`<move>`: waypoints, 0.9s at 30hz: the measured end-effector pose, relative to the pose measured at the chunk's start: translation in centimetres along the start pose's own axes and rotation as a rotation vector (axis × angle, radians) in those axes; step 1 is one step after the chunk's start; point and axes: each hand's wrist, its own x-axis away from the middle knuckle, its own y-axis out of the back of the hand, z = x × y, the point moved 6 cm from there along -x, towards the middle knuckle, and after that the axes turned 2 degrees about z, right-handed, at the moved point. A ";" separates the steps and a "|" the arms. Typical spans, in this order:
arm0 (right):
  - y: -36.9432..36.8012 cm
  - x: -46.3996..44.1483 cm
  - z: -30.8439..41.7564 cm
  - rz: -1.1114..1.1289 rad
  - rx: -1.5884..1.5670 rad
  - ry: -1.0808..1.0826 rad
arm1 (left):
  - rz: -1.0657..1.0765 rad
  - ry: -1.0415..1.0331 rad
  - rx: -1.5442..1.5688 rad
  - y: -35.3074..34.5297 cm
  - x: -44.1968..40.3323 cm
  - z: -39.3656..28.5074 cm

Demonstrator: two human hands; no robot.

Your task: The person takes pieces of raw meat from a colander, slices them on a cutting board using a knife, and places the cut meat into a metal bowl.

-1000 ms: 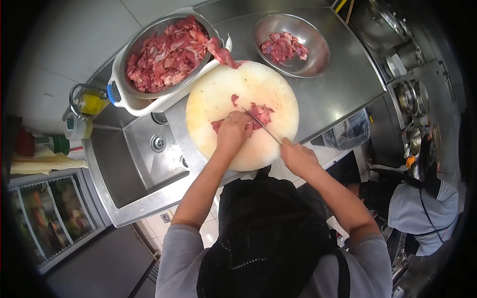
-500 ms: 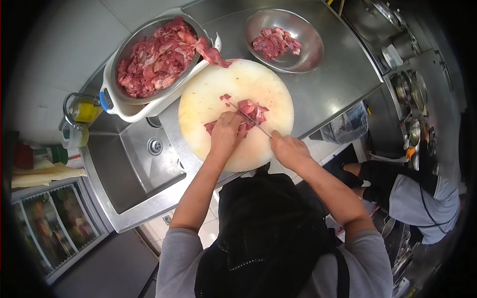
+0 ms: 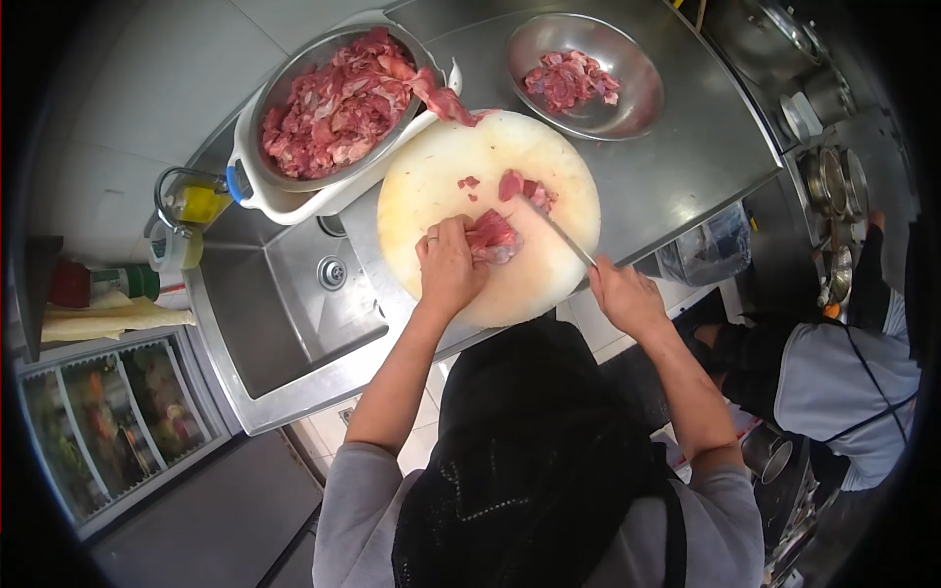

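A round cream cutting board (image 3: 417, 186) lies in front of me. My left hand (image 3: 453, 269) has its fingers curled on a piece of raw red meat (image 3: 495, 238), holding it against the board. In my right hand (image 3: 627, 297) is a knife (image 3: 561, 235), gripped by the handle. Its blade points up and left over the board, apart from the held piece, with the tip beside some cut meat (image 3: 534, 194). A few small meat scraps (image 3: 469, 183) lie nearer the board's middle.
At upper left, a metal bowl heaped with raw meat (image 3: 343, 108) sits in a white tub (image 3: 245, 176); one strip hangs over toward the board. Another metal bowl (image 3: 637, 93) with less meat stands behind right. A sink (image 3: 284, 323) is at left. A co-worker (image 3: 843, 382) is at right.
The knife has moved right, away from the meat under my left hand. Cut meat now lies separated from the held piece, up and right. The whole view has shifted slightly.
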 end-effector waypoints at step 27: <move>-4.1 3.2 8.6 0.070 -0.166 -0.005 | -0.096 -0.475 0.155 1.3 0.2 0.0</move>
